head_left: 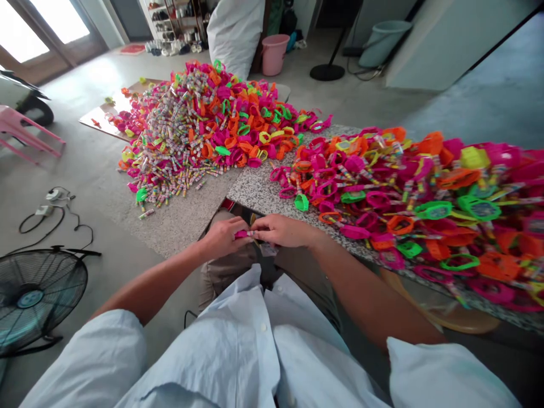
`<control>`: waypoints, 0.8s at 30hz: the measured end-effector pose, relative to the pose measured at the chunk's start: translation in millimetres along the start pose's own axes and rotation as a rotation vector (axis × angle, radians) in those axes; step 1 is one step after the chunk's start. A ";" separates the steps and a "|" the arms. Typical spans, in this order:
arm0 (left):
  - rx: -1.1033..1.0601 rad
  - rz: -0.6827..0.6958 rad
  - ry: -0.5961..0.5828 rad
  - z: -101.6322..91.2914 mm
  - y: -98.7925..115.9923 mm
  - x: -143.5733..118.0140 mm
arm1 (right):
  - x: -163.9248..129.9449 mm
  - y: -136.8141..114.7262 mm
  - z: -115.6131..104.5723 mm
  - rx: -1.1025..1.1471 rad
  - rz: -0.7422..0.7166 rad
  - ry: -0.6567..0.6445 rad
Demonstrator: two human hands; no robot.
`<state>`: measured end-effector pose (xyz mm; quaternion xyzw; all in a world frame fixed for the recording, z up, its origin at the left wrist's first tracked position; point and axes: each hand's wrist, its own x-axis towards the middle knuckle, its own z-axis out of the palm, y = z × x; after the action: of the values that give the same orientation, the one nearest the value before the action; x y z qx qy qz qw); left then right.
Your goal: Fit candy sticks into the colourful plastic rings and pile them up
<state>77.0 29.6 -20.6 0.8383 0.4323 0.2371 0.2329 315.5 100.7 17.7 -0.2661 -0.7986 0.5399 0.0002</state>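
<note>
Close in front of my body, my left hand point(224, 237) is closed around a bright pink plastic piece point(241, 233), which looks like a toy watch. My right hand point(285, 230) meets it fingertip to fingertip, pinching a small candy tube point(251, 233) in a patterned wrapper at the pink piece's end. Fingers cover most of both items. Just beyond my hands is the table's near corner, with a loose candy tube point(147, 214) lying to the left. To the right spreads a pile of pink, orange, green and yellow toy watches point(399, 224), many with candy tubes attached.
Further back, a big heap of candy tubes point(170, 124) mixes with coloured toy watches point(250, 122) on the speckled tabletop point(255, 184). A black floor fan point(32, 297) stands at left with cables nearby. Behind are a white sack point(236, 34) and a pink bucket point(274, 55).
</note>
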 end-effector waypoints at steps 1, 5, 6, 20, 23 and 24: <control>-0.008 -0.009 0.010 0.0 -3.4 0.3 | 1.7 0.8 1.7 -0.026 -0.012 0.031; -0.007 -0.016 0.017 -3.3 -12.2 1.9 | 8.5 4.9 5.9 -0.123 -0.114 0.087; -0.001 -0.016 0.022 -4.5 -12.2 2.1 | 9.7 6.1 5.8 -0.132 -0.127 0.087; -0.007 0.004 -0.039 -11.5 -0.7 -2.5 | 2.5 -2.3 10.6 -0.211 -0.264 0.113; 0.005 0.027 -0.057 -11.6 -2.9 -3.5 | 2.2 -0.5 13.5 -0.235 -0.288 0.096; 0.016 0.032 -0.067 -10.7 -3.8 -4.0 | 2.4 0.8 14.3 -0.242 -0.289 0.088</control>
<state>66.2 30.2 -15.3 0.8544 0.4128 0.2090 0.2366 309.7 89.6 10.4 -0.1701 -0.8869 0.4219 0.0805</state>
